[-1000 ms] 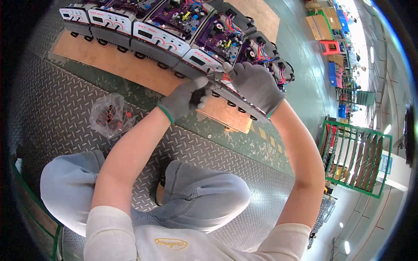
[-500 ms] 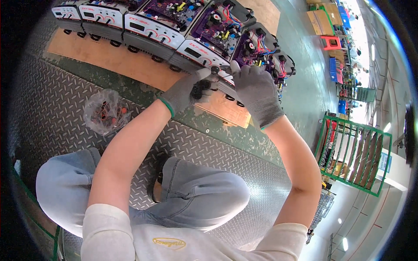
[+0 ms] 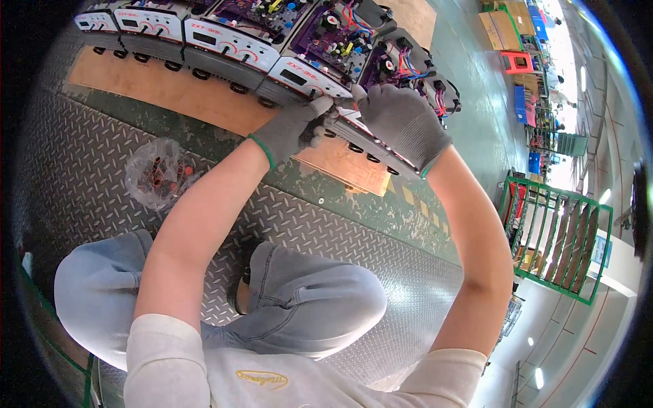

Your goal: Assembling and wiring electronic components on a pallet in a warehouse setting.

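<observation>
A row of power units stands in front of me, with white front panels and open tops that show purple circuit boards (image 3: 316,39). My left hand (image 3: 294,130), in a grey glove, is at the lower edge of one white panel (image 3: 305,76). Its thumb points up at the panel and its fingers are curled; whatever lies in them is too dark to make out. Just to the right, my gloved right hand (image 3: 401,122) bends over the front of the last unit (image 3: 374,139), fingers drawn together near its top edge. The back of this hand hides what the fingertips hold.
The units rest on a plywood board (image 3: 163,92) above a green floor strip. Left of my left forearm, a clear plastic bag (image 3: 160,175) with small orange-red parts lies on the diamond-plate floor (image 3: 88,156). A green metal rack (image 3: 554,238) stands at the right.
My left hand has risen slightly toward the panel, and the dark patch by its fingers shows less. The right hand has turned and its wrist lowered, baring more of the last unit's front.
</observation>
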The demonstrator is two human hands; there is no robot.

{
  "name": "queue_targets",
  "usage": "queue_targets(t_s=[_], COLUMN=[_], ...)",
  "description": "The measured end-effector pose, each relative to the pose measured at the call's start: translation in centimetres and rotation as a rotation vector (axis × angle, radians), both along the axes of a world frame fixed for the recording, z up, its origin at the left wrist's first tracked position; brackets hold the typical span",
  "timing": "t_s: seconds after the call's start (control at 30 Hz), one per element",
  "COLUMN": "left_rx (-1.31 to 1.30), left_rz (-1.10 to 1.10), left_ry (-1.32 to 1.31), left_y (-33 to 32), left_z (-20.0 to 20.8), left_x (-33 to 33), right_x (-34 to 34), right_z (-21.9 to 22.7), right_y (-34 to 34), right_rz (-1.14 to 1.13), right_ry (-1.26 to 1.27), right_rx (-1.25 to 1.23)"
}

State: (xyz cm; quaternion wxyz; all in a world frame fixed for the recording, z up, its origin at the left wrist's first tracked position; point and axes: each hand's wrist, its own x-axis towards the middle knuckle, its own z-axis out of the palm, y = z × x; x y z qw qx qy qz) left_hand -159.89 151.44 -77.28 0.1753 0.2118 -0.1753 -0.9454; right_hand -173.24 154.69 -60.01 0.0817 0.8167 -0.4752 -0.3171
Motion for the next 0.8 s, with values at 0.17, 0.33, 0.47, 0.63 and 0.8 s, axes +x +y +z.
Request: queue_targets(t_s=[0.17,0.33,0.47,0.63,0.8], left_rx=[0.007,0.079,0.140,0.073,0.088], left_rz=[-0.084,-0.121,-0.121,-0.165,-0.205], left_ry=[0.069,0.059,0.163,0.139,0.050], left_y=[1.4,2.8,3.6,5.1,5.7], left_z=[-0.3,-0.3,-0.5,-1.1,-1.0], left_x=[1.1,2.2,0.4,-3.4,-6.4], right_x=[-2.1,-3.3,-6.0,-7.4,-6.3], right_z=[0.0,1.0,0.5,-1.5,-2.2], right_y=[0.8,4.7,9.2,10.4,9.4], right_rz=[0.059,-0.078,-0.183,-0.202,-0.163], right_ry=[-0.009,-0.130,0.046,0.150,0.141], right_rx=[-0.007,-0.253,-0.295,-0.285,-0.330])
